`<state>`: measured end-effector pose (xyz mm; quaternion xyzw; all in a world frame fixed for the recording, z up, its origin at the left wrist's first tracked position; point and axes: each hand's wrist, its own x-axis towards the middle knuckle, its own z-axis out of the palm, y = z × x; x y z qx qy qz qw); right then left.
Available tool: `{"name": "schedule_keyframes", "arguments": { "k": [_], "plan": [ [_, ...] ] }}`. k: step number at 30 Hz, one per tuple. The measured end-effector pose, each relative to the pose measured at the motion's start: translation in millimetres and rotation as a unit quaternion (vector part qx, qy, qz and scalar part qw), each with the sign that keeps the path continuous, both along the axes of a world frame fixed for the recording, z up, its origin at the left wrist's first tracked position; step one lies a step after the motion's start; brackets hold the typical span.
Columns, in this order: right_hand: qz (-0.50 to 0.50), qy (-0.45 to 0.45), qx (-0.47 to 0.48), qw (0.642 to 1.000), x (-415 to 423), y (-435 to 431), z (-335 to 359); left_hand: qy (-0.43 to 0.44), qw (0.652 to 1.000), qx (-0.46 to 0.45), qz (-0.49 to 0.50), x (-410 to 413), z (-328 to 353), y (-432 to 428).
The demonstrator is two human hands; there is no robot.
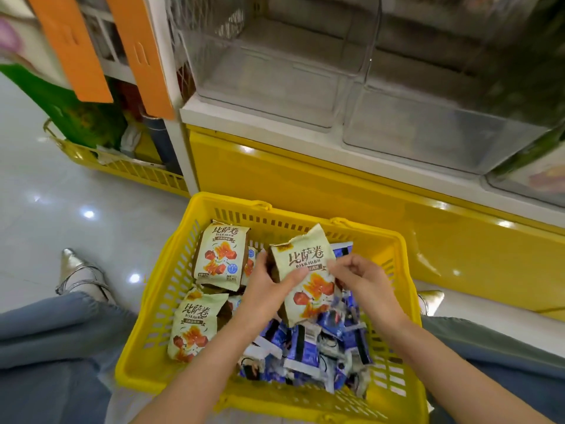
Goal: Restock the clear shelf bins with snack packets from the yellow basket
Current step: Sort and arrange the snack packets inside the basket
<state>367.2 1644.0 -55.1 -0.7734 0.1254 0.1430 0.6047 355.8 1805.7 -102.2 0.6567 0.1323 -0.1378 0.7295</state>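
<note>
The yellow basket (159,301) sits on the floor between my knees. It holds cream snack packets (220,255) on its left side and several small blue packets (308,350) on its right. My left hand (269,289) and my right hand (360,280) both grip one cream packet (308,280) and hold it up over the basket's middle. The left thumb lies across its front and the right fingers pinch its right edge. Above, two clear shelf bins (269,78) (428,130) stand on the white shelf, and I see no packets in them.
A yellow cabinet front (305,179) runs under the shelf just behind the basket. A second yellow basket (122,166) with green bags stands at the left by orange hanging tags (73,50). My silver shoes (76,276) and jeans flank the basket on the glossy tiled floor.
</note>
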Motion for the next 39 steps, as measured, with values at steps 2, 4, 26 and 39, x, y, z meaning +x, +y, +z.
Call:
{"name": "schedule_keyframes", "arguments": {
  "k": [2,4,26,39],
  "plan": [
    [0.019,-0.004,0.004,1.0,-3.9,8.7,6.6,-0.022,0.999,0.01,0.022,-3.2,7.9,8.7],
    [0.026,0.002,0.003,1.0,-8.2,20.5,9.1,-0.054,0.998,0.019,0.015,-6.2,17.2,18.2],
    [0.137,0.063,-0.216,0.965,81.1,169.9,-87.8,0.0,0.926,0.377,0.03,-25.4,-48.0,166.1],
    [0.211,-0.04,-0.305,0.928,32.1,46.9,-87.4,-0.216,0.83,0.505,0.099,-21.3,-13.7,122.0]
  ]
}}
